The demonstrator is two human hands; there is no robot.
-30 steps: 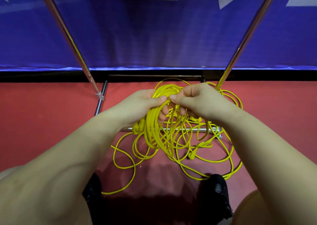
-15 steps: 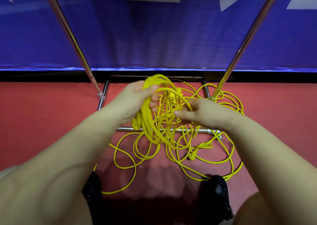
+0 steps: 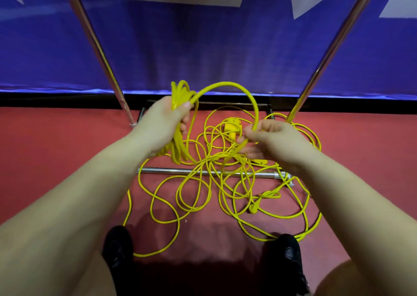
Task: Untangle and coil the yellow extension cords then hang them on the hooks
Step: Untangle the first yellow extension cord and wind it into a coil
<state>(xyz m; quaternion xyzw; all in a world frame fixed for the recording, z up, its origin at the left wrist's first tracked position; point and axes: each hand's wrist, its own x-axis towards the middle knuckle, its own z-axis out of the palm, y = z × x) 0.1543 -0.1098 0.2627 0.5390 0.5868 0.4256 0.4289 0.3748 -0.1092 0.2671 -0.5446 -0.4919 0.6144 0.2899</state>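
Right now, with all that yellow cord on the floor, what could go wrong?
1. The loose cord lies in crossed loops, so pulling more through the right hand might tighten a knot.
2. Some loops run over the metal bar and could snag there.
3. Cord lies close to the shoes, so a step might trip the person.
4. The bundle in the left hand could slip loose.

We seem to stand in a staged indoor booth: red floor (image 3: 56, 160), blue fabric backdrop (image 3: 203, 47), chrome rack (image 3: 94, 40).
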